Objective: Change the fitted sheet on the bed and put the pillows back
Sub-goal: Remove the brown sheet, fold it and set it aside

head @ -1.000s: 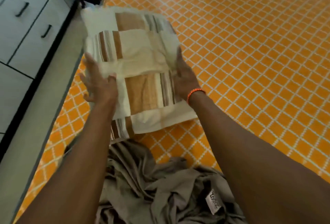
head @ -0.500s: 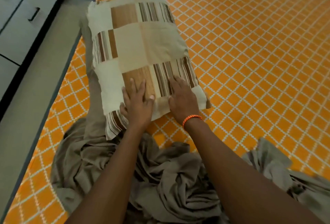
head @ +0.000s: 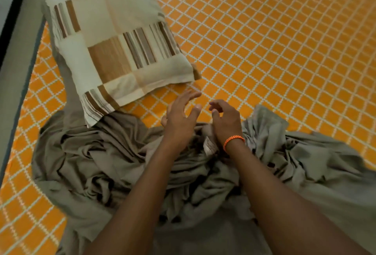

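Note:
A pillow [head: 114, 37] in a cream, tan and brown striped patchwork case lies on the orange diamond-patterned mattress [head: 274, 41] near its left edge. A crumpled grey-taupe fitted sheet [head: 97, 165] is heaped on the near part of the mattress, with a white label showing between my wrists. My left hand [head: 180, 114] hovers just above the sheet's far edge with its fingers spread and holds nothing. My right hand [head: 226, 121], with an orange cord at the wrist, hangs beside it with fingers loosely curled and holds nothing.
The grey floor [head: 14, 67] runs along the mattress's left side. A dark strip of furniture base [head: 14, 8] crosses the top left corner. Bare orange mattress stretches to the right and far side.
Both hands have let go of the pillow and pulled back toward me, over the heaped sheet. The pillow stays flat on the mattress. The view has tilted down.

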A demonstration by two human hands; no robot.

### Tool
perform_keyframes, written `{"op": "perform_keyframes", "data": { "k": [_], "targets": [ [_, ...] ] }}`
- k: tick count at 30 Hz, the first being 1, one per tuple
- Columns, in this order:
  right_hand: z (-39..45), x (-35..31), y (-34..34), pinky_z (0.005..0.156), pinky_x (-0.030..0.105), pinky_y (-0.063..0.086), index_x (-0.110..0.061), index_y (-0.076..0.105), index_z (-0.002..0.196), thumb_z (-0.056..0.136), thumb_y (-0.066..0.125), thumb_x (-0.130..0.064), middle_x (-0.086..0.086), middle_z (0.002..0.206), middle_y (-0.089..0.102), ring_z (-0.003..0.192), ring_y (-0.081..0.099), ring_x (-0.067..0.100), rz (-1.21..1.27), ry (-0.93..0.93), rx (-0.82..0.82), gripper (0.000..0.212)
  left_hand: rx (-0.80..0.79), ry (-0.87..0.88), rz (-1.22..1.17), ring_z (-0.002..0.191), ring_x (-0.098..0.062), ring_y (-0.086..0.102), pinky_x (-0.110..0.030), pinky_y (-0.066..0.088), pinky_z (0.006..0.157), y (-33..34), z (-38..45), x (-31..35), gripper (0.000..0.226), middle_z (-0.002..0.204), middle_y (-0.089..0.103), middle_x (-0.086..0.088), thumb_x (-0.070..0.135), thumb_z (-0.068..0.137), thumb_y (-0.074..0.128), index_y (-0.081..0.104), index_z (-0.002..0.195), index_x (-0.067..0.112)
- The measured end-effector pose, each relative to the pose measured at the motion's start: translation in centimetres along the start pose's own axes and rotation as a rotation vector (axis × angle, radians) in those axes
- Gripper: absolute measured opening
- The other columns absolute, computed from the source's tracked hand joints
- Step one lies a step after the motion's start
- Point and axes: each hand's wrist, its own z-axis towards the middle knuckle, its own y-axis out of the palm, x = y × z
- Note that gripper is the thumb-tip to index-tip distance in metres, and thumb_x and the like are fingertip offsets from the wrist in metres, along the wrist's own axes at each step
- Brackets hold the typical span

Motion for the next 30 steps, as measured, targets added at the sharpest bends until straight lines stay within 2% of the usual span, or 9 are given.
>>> {"op": "perform_keyframes", "data": {
  "k": [6, 8, 10, 13, 15, 19, 25, 27, 30],
  "targets": [
    [-4.6, 6.9, -11.1, 0.082, 0.035, 0.059, -0.02, 0.077, 0.098, 0.093, 0.052, -0.006, -0.007, 0.086, 0.076, 0.084, 0.071, 0.004, 0.137, 0.068, 0.151, 0.029, -0.049, 0.001, -0.05, 0.1, -0.039, 0.063, -0.062, 0.053, 0.092, 11.0, -6.8, 4.8, 0.029, 0.112, 0.072, 0.013, 0.041, 0.096, 0.054, 0.067, 0.12, 0.049],
    [-6.5, 10.2, -16.5, 0.08, 0.037, 0.06, -0.021, 0.077, 0.093, 0.091, 0.051, -0.006, -0.008, 0.082, 0.076, 0.082, 0.073, 0.005, 0.152, 0.078, 0.247, 0.03, -0.043, -0.022, -0.032, 0.117, -0.028, 0.061, -0.06, 0.04, 0.11, 16.3, -10.3, 6.9, 0.029, 0.115, 0.07, 0.019, 0.036, 0.093, 0.054, 0.069, 0.114, 0.048],
    [-8.6, 13.9, -21.7, 0.078, 0.038, 0.059, -0.024, 0.075, 0.088, 0.09, 0.05, -0.005, -0.008, 0.081, 0.076, 0.082, 0.073, 0.007, 0.146, 0.108, 0.328, 0.031, -0.017, 0.005, 0.068, 0.13, -0.015, 0.055, -0.055, 0.014, 0.123, 21.7, -13.8, 9.4, 0.028, 0.121, 0.069, 0.02, 0.032, 0.091, 0.057, 0.071, 0.111, 0.045],
    [-11.8, 19.6, -27.7, 0.078, 0.041, 0.058, -0.026, 0.074, 0.086, 0.088, 0.049, -0.006, -0.008, 0.082, 0.075, 0.082, 0.071, 0.011, 0.076, 0.161, 0.389, 0.031, -0.085, 0.051, 0.112, 0.122, -0.007, 0.058, -0.05, 0.003, 0.126, 29.3, -18.3, 11.9, 0.028, 0.11, 0.069, 0.023, 0.023, 0.09, 0.06, 0.073, 0.108, 0.041],
    [-13.8, 23.5, -31.3, 0.081, 0.045, 0.057, -0.023, 0.074, 0.088, 0.086, 0.049, -0.008, -0.006, 0.086, 0.075, 0.086, 0.07, 0.018, 0.024, 0.15, 0.419, 0.03, -0.139, 0.052, 0.083, 0.12, -0.009, 0.062, -0.054, 0.017, 0.124, 34.1, -20.9, 12.8, 0.031, 0.11, 0.072, 0.024, 0.025, 0.086, 0.056, 0.075, 0.106, 0.04],
    [-17.8, 29.7, -36.9, 0.086, 0.044, 0.051, -0.018, 0.073, 0.09, 0.084, 0.052, -0.001, -0.001, 0.093, 0.071, 0.092, 0.061, 0.026, -0.086, 0.119, 0.494, 0.028, -0.195, 0.09, 0.005, 0.11, -0.014, 0.067, -0.052, 0.052, 0.1, 41.8, -25.1, 13.5, 0.034, 0.107, 0.074, 0.021, 0.019, 0.083, 0.055, 0.075, 0.104, 0.036],
    [-22.0, 36.7, -41.6, 0.1, 0.034, 0.048, -0.016, 0.072, 0.115, 0.085, 0.056, 0.003, 0.003, 0.118, 0.067, 0.113, 0.062, 0.026, -0.051, 0.296, 0.485, 0.039, -0.238, 0.044, 0.076, 0.098, -0.008, 0.069, -0.043, 0.058, 0.09, 48.8, -29.9, 14.5, 0.031, 0.097, 0.076, 0.022, 0.011, 0.089, 0.06, 0.078, 0.102, 0.032],
    [-23.0, 37.4, -41.8, 0.111, 0.025, 0.039, -0.013, 0.065, 0.134, 0.09, 0.06, 0.0, 0.006, 0.138, 0.061, 0.131, 0.055, 0.022, -0.016, 0.36, 0.38, 0.047, -0.254, 0.025, 0.08, 0.099, -0.004, 0.068, -0.041, 0.058, 0.091, 49.7, -30.9, 15.1, 0.032, 0.097, 0.075, 0.023, 0.009, 0.091, 0.06, 0.077, 0.101, 0.034],
    [-23.4, 37.5, -41.8, 0.11, 0.012, 0.027, -0.014, 0.056, 0.146, 0.094, 0.061, -0.002, 0.006, 0.15, 0.054, 0.14, 0.047, 0.018, 0.033, 0.406, 0.317, 0.053, -0.311, 0.0, 0.037, 0.103, 0.0, 0.067, -0.037, 0.058, 0.094, 50.9, -31.4, 15.8, 0.03, 0.103, 0.073, 0.018, 0.007, 0.096, 0.06, 0.075, 0.103, 0.032]
  ]
}}
